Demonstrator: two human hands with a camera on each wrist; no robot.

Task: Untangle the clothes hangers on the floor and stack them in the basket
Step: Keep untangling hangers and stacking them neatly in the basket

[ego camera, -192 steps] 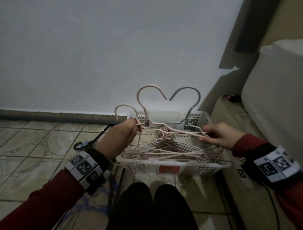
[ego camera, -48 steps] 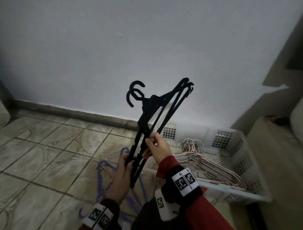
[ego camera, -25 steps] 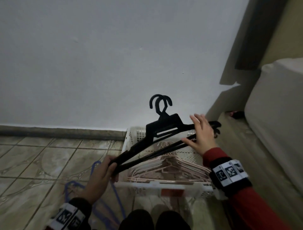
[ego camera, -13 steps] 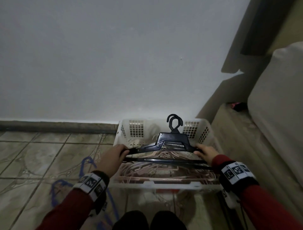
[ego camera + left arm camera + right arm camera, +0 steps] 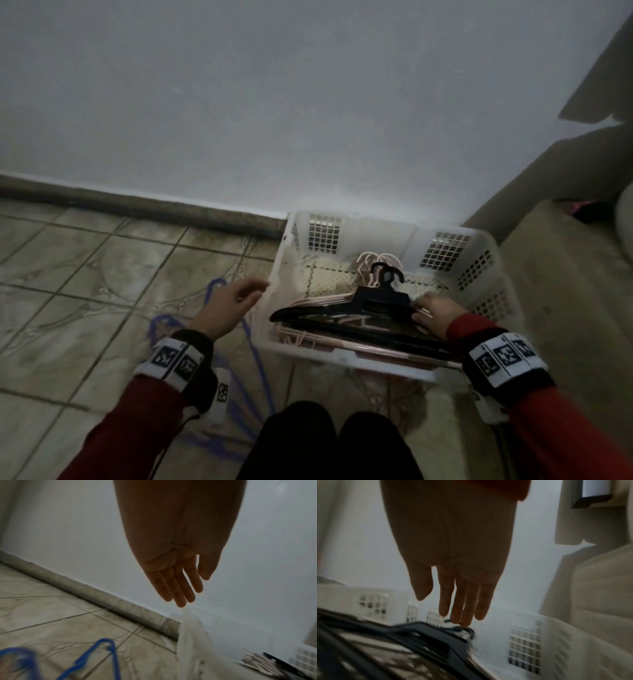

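The right hand (image 5: pixel 434 317), fingers straight, touches the black hangers (image 5: pixel 356 311) lying on the pink ones in the basket (image 5: pixel 346 359). The left hand (image 5: pixel 226 310) hovers loose and empty outside it. Next it must reach down for the blue hangers (image 5: pixel 253 373) on the floor.

basket (image 5: pixel 493 291) top open | black hangers (image 5: pixel 363 308) cover middle | wall behind

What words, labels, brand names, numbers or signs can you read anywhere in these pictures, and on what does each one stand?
No readable words or numbers.
Left wristband: black-and-white square code markers, patterns only, no letters.
Right wristband: the same kind of markers, no letters.
White basket: a reddish patch at its front wall, mostly hidden; any print cannot be told.
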